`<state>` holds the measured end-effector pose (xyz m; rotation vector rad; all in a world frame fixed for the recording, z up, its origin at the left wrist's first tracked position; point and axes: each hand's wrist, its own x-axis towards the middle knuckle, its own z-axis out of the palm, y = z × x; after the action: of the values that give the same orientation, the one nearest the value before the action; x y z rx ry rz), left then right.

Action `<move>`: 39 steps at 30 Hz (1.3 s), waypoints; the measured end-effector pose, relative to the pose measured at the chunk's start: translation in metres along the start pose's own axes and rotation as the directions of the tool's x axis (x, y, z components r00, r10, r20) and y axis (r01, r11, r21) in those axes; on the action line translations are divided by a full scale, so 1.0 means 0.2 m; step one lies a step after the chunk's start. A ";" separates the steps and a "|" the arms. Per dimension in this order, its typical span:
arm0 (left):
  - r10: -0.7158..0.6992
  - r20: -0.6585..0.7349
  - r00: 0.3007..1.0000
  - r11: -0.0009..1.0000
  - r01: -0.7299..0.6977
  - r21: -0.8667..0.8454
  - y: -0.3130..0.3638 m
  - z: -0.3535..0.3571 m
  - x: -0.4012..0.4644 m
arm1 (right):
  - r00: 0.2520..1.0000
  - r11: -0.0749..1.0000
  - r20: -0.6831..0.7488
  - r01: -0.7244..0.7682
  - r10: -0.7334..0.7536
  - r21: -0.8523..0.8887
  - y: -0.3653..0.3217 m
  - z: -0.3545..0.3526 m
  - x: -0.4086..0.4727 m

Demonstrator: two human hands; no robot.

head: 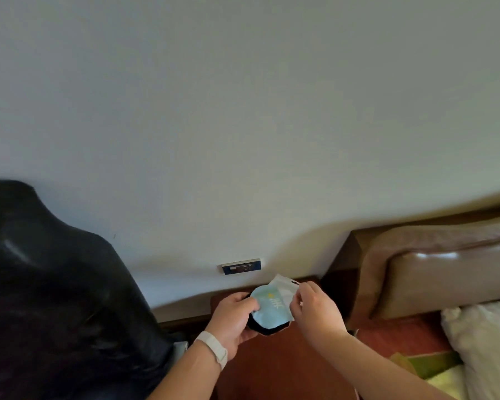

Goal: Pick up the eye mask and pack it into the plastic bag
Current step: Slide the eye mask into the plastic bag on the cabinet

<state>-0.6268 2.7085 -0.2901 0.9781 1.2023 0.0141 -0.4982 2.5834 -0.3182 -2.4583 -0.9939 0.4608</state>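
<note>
left hand grip clenched on the eye mask, right hand pinching the plastic bag edge

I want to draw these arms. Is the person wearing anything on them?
Only one thing: a pale, whitish wristband, smooth and plain like a fitness band, wraps the wrist below the left hand. The right hand and its wrist wear nothing. No sleeves show on either forearm, and no rings are visible on the fingers.
</note>
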 end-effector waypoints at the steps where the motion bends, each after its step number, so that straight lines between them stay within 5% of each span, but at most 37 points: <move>1: 0.000 0.010 1.000 1.000 0.000 0.012 0.01 0.00 -0.01 | 1.000 1.000 -0.005 -0.007 0.007 0.005 0.00 -0.01 0.00; 18: -0.065 0.127 0.990 0.957 0.025 0.289 -0.01 0.05 0.00 | 0.992 0.995 0.085 -0.099 0.098 0.006 0.09 -0.07 -0.02; 23: -0.052 0.059 0.997 0.964 0.035 0.265 0.00 0.07 0.04 | 0.993 0.985 0.077 0.095 -0.084 -0.144 0.07 -0.04 -0.03; 29: -0.041 -0.108 0.993 0.997 0.049 0.064 -0.02 0.06 0.10 | 0.891 0.859 0.358 0.398 -0.279 -0.322 0.03 -0.04 -0.06; 33: 0.008 -0.146 0.989 0.999 -0.002 0.043 -0.06 0.07 0.11 | 0.969 0.972 0.148 0.215 -0.200 -0.097 0.03 -0.02 -0.06; 39: 0.121 -0.186 0.975 0.989 -0.103 0.102 -0.12 0.11 0.11 | 0.982 0.989 0.121 0.146 -0.145 0.004 0.01 0.00 -0.06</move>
<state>-0.6127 2.6910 -0.3220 1.1451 1.3318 0.1468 -0.5057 2.5738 -0.3165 -2.3640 -1.2157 0.5646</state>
